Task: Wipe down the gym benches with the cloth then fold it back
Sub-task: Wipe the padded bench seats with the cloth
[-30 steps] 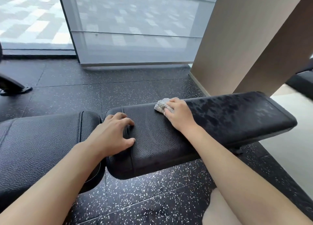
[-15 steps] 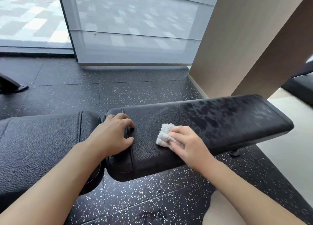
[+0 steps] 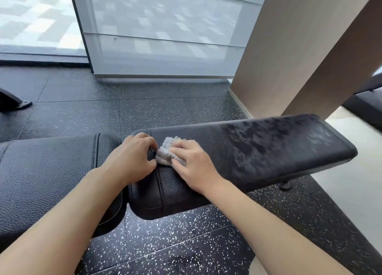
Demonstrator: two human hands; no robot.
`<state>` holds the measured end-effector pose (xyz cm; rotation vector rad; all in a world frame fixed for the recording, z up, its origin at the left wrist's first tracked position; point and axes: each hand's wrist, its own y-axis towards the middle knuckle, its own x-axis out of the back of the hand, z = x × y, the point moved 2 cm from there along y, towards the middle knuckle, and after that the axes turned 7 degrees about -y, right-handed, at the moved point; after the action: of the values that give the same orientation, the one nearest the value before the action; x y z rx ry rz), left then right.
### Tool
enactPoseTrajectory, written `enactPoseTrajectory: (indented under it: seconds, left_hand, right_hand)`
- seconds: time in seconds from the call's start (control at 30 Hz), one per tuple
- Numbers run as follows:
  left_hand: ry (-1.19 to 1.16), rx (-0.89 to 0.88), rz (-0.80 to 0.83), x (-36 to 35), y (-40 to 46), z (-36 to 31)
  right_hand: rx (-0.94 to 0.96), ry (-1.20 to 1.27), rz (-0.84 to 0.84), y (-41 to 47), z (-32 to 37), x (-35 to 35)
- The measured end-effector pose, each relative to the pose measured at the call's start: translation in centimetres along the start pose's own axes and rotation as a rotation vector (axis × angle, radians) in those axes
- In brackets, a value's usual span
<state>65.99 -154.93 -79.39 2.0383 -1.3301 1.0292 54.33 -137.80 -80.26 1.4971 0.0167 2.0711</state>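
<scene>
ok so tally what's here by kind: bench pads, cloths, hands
bench pads: 2, the left pad and the right pad
cloths: 1, the white cloth
hands: 2, left hand and right hand
total: 5

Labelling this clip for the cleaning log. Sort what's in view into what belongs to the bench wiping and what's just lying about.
Part of the job:
- cloth, pressed down by the right hand
- right bench pad, wet patches at its far end
- left bench pad
- left hand, braced on the right pad's end

Just there:
- speckled floor
- wooden column
- window blind
- black machine foot
</scene>
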Motion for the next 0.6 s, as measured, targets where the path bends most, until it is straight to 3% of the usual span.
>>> enactPoseTrajectory:
  seconds: [0.13, 0.37, 0.43, 0.6]
  left_hand:
    - [0.046, -0.020, 0.019, -0.3, 0.0, 0.0]
    - [0.045, -0.028, 0.047, -0.6, -0.1, 0.0]
    - [0.033, -0.030, 0.051, -0.7, -0.1, 0.1]
    - [0.012, -0.041, 0.032, -0.3, 0.3, 0.1]
  right_hand:
    - [0.060, 0.015, 0.073, -2.7, -2.8, 2.3]
    - [-0.367, -0.213, -0.003, 6.9, -12.5, 3.9]
    - [-0.378, -0.257, 0.021, 8.7, -10.8, 2.4]
    - [-0.168, -0.149, 0.050, 7.8, -2.2, -1.1]
